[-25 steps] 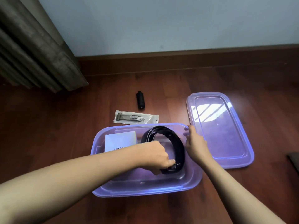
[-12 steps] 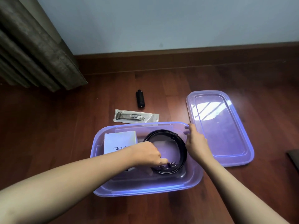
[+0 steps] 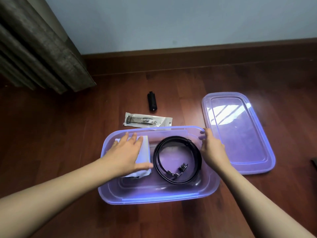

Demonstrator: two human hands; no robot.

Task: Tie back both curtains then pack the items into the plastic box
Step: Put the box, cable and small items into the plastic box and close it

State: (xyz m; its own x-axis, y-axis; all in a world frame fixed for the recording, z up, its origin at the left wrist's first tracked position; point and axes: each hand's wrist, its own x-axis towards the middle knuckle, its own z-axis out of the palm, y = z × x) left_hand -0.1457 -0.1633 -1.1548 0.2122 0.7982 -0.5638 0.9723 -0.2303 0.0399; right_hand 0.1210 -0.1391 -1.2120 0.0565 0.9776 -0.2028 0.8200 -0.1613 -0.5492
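Observation:
A translucent purple plastic box (image 3: 154,197) sits on the wooden floor. Inside it a coiled black belt (image 3: 178,158) with a metal buckle lies flat on the right. A white packet (image 3: 145,152) lies on the left of the box. My left hand (image 3: 127,154) rests flat on the white packet, fingers spread. My right hand (image 3: 211,149) grips the box's far right rim. Beyond the box lie a clear bag with a metal part (image 3: 147,120) and a small black cylinder (image 3: 152,102). The box's lid (image 3: 238,133) lies to the right.
A grey-brown curtain (image 3: 39,47) hangs at the upper left, reaching the floor. A pale blue wall with a dark wooden skirting board (image 3: 205,57) runs along the back. A dark object (image 3: 314,162) shows at the right edge.
My left hand let go of the belt, which now lies coiled flat in the box, and moved left onto the white packet. My right hand stayed on the rim.

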